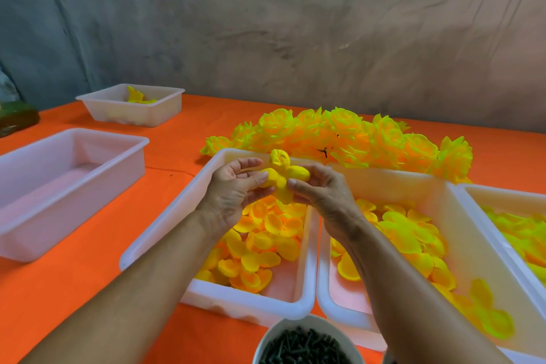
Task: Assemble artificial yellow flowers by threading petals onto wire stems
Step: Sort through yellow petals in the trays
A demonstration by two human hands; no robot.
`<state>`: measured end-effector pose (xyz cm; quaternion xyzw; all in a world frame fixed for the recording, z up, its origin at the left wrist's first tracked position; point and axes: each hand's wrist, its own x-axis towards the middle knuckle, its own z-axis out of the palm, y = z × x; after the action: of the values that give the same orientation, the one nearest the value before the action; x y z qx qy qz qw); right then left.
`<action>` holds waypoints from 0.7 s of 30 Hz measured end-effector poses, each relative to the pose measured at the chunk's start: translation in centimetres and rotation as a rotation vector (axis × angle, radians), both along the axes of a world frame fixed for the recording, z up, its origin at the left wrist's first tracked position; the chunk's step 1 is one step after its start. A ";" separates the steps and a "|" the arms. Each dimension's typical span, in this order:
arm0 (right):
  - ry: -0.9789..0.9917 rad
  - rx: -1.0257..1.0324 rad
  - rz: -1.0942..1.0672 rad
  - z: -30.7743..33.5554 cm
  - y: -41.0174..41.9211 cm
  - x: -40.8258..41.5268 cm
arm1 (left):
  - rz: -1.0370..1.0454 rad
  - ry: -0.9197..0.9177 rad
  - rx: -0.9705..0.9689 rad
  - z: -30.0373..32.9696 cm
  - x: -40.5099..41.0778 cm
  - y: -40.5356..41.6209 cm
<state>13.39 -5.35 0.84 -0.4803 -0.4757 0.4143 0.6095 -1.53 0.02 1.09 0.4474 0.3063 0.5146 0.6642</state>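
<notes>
Nearest the viewer, below both forearms, a white bowl [307, 343] holds a heap of small dark stem parts [304, 349]; their exact form cannot be resolved. Above it, the left hand [233, 189] and the right hand [322, 189] meet over the far end of a white petal tray [165, 230]. Both hands grasp one partly built yellow flower [283, 177]: the left pinches it between thumb and curled fingers, the right pinches its opposite side. The stem inside the flower is hidden, so the threading depth cannot be determined. The flower shows a tight crumpled bud at the top with a few rounded petals folded beneath it; it is small and closed compared with finished blooms, which suggests that only the inner layers are on and outer layers remain to be added. The petals look thin, soft and easily creased. Directly beneath the hands, the petal tray carries many loose yellow petal pieces [260, 245]. A second tray [443, 207] below and to the right of the right hand holds larger petal pieces [407, 233], and a third tray [502, 201] lies further right. Beyond the hands, a pile of finished yellow flowers [354, 136] rests on the orange counter [88, 289], indicating substantial output already completed. The stocked trays indicate much work left. Left of the left hand stands an empty-looking tray [17, 216]; beyond it, a small tray [118, 115] holds a few yellow pieces.
</notes>
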 end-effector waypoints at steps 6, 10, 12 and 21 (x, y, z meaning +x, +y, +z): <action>-0.077 0.002 0.078 0.3 -0.5 0.3 | -0.115 0.131 -0.066 -0.2 0.2 0.0; -0.214 -0.011 -0.042 -0.3 0.1 -0.3 | -0.162 0.268 -0.083 -0.7 0.0 -0.1; -0.280 -0.029 -0.098 -0.6 0.4 -0.5 | -0.147 0.324 -0.015 -0.8 0.0 -0.1; -0.426 -0.091 -0.292 -0.8 1.1 -1.1 | 0.103 0.680 0.563 -0.9 0.9 -1.0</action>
<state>12.29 -4.29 0.01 -0.6471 -0.4998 0.2323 0.5268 -0.62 -0.96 0.16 0.7390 0.3770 0.4339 0.3515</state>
